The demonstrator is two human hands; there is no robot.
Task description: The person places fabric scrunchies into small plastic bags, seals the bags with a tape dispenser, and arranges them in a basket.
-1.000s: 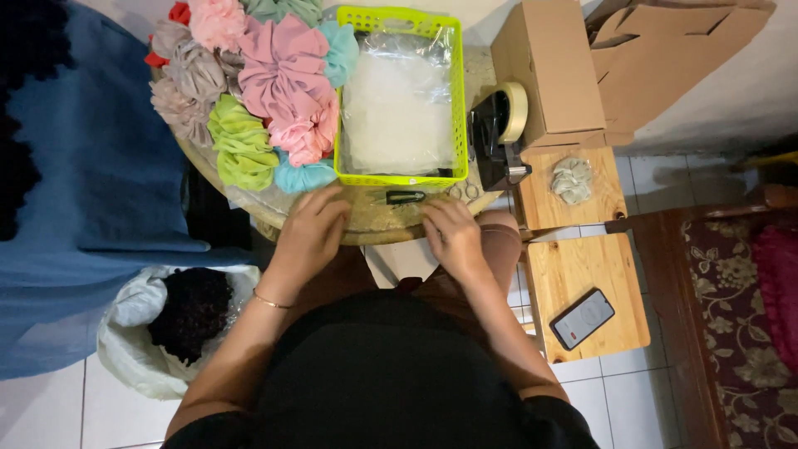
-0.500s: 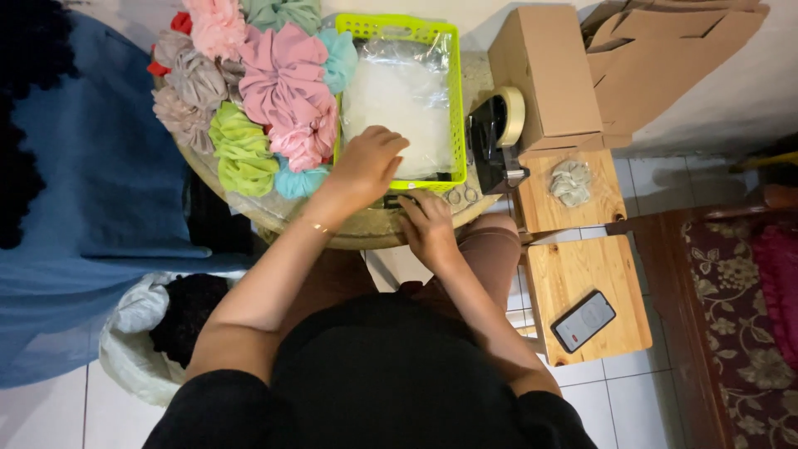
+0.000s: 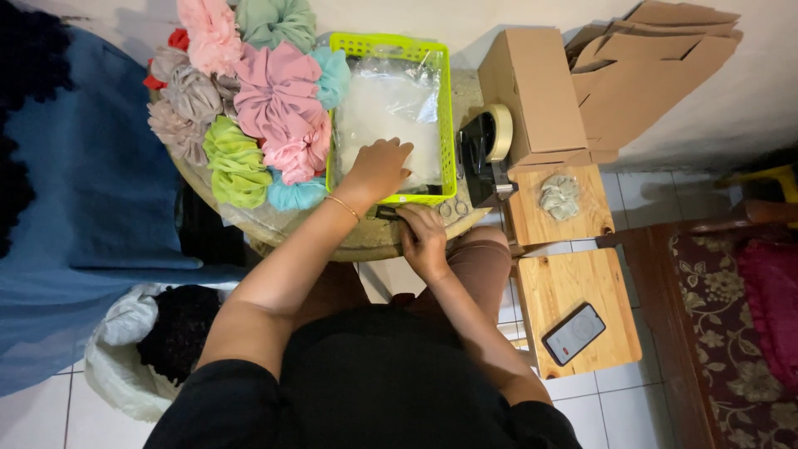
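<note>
My left hand (image 3: pixel 379 169) reaches into the lime-green plastic basket (image 3: pixel 449 100) and rests palm-down on the clear plastic bags (image 3: pixel 391 100) stacked inside it. My right hand (image 3: pixel 425 237) lies on the round table's front edge just below the basket, its fingers curled over a small dark object (image 3: pixel 387 213) beside the basket's rim. Whether it grips that object I cannot tell. A pile of fabric scrunchies (image 3: pixel 274 100) in pink, green, grey and teal lies left of the basket.
A tape dispenser (image 3: pixel 490 141) and a closed cardboard box (image 3: pixel 536 91) stand right of the basket, flat cartons (image 3: pixel 657 66) behind. One wooden stool carries a bagged grey scrunchie (image 3: pixel 561 195), another a phone (image 3: pixel 573 334). A white bag of dark fabric (image 3: pixel 158 341) sits on the floor.
My left hand rose from the table's front edge into the basket onto the plastic bags. My right hand stayed near the table edge, shifting slightly left.
</note>
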